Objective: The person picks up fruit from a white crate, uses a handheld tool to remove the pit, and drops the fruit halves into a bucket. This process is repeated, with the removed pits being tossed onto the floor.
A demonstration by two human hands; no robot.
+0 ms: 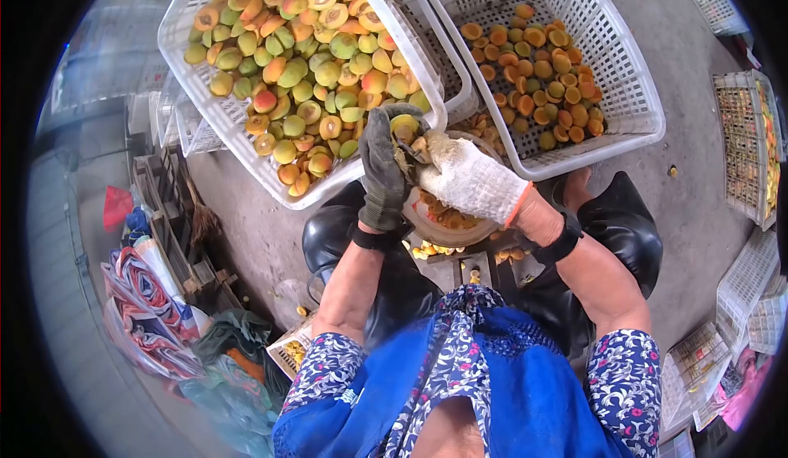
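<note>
My left hand (382, 167), in a dark grey glove, is closed around an apricot half (404, 125) in front of my body. My right hand (472, 180), in a white knitted glove with an orange cuff edge, meets it. Its fingers are closed on a small metal-tipped tool (421, 149), mostly hidden by the gloves, at the fruit. Beneath both hands stands a round white tub (417, 218) with orange fruit pieces inside. Ahead on the left, a tilted white crate (182, 16) holds many green-orange apricot halves, some with stones showing. Another white crate (636, 89), ahead on the right, holds cupped orange halves.
Behind the tub, another crate (435, 43) is wedged between the two large ones. A fruit-filled crate (743, 142) stands far right, with stacked crates (747, 294) below it. Wooden pallets (176, 220) and striped plastic sacks (148, 302) lie left. My knees flank the tub.
</note>
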